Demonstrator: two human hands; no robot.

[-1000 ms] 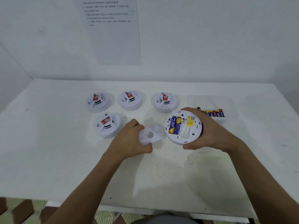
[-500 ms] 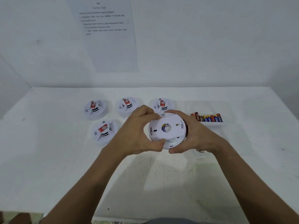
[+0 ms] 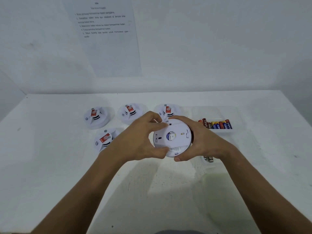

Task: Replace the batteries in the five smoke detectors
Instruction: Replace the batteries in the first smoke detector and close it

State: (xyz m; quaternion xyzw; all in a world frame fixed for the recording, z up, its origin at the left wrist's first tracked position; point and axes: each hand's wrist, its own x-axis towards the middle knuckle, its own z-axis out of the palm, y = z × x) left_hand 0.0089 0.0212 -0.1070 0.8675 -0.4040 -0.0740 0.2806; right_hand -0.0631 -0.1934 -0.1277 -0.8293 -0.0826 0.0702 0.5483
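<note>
I hold a white round smoke detector (image 3: 175, 149) above the table, its back towards me. A white back cover (image 3: 175, 132) lies on it, with a blue battery label showing through its centre hole. My left hand (image 3: 143, 139) grips the cover's left edge with thumb and fingers. My right hand (image 3: 204, 142) wraps round the detector's right side. Several more detectors stand face up on the table: three in a back row (image 3: 97, 117) (image 3: 131, 113) (image 3: 167, 110) and one in front at the left (image 3: 106, 141).
A clear tray (image 3: 236, 114) at the back right holds a row of several batteries (image 3: 217, 124). Two loose batteries (image 3: 208, 158) lie on the white table (image 3: 50, 166) under my right wrist. A printed instruction sheet (image 3: 104, 36) hangs on the wall behind.
One second ago my left hand held the cover apart from the open detector with its batteries showing. The cover now sits on the detector's back, both hands round it.
</note>
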